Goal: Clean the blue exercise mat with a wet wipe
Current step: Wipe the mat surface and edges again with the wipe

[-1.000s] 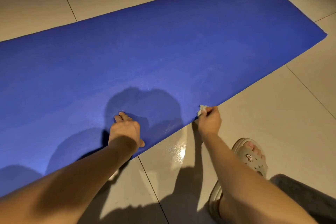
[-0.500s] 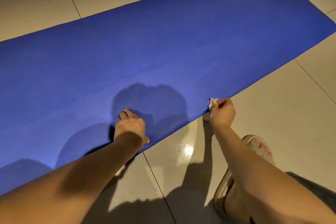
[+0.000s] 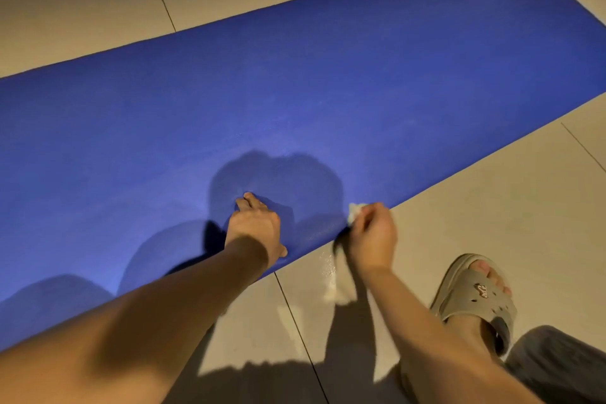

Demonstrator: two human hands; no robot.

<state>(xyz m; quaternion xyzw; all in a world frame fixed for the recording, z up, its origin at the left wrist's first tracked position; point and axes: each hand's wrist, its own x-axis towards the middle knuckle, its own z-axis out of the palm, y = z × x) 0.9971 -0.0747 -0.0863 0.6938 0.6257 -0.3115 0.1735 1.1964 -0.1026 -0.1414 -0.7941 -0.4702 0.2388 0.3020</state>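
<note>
The blue exercise mat point(image 3: 328, 82) lies flat on the tiled floor and runs from lower left to upper right. My left hand point(image 3: 255, 226) rests on the mat close to its near edge, fingers bent down onto the surface. A small crumpled white wet wipe point(image 3: 354, 211) sticks out of my right hand point(image 3: 372, 236), which pinches it right at the mat's near edge.
Pale floor tiles point(image 3: 475, 223) surround the mat, with a wet shiny patch point(image 3: 328, 267) just below the edge. My right foot in a beige slipper point(image 3: 475, 295) stands on the tiles at the lower right. Shadows of my head and arms fall on the mat.
My right hand with the wipe has slid along the mat's near edge, first right, then back left toward my left hand. The left hand stays planted on the mat.
</note>
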